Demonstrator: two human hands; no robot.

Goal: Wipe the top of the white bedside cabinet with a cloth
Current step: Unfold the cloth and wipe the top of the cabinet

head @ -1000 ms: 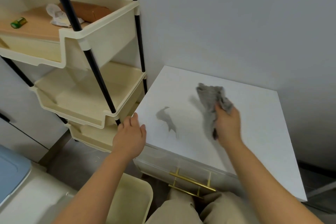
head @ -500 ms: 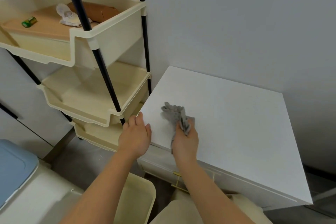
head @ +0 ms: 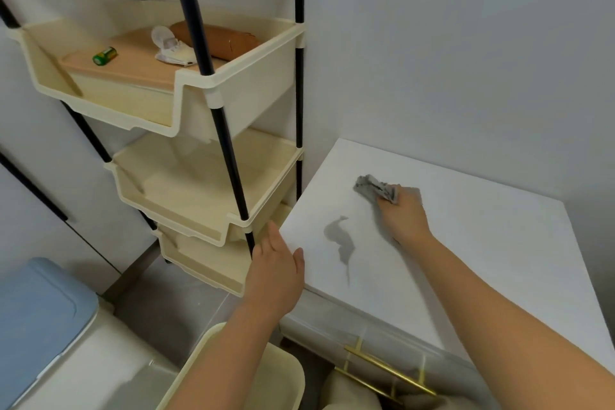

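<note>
Head cam: right hand (head: pixel 404 211) is wrapped round a bunched grey cloth (head: pixel 372 187), pressed on the white cabinet top (head: pixel 492 263) near its back-left; left hand (head: pixel 276 271) is laid loosely open on the front-left corner. A dark smear (head: pixel 341 240) is seen between, maybe just shadow.

Soft, fairly bright indoor light falls evenly over the white cabinet top (head: pixel 482 260), which reads matte. A crisp grey shadow (head: pixel 339 243) lies on it, left of and nearer than the right hand (head: pixel 404 213) and cloth (head: pixel 374 188), so the light probably comes from high on the right. Left of the cabinet, the rack's black poles (head: pixel 219 116) bow with wide-angle distortion. The cabinet's near front edge looks smeared and soft.
</note>
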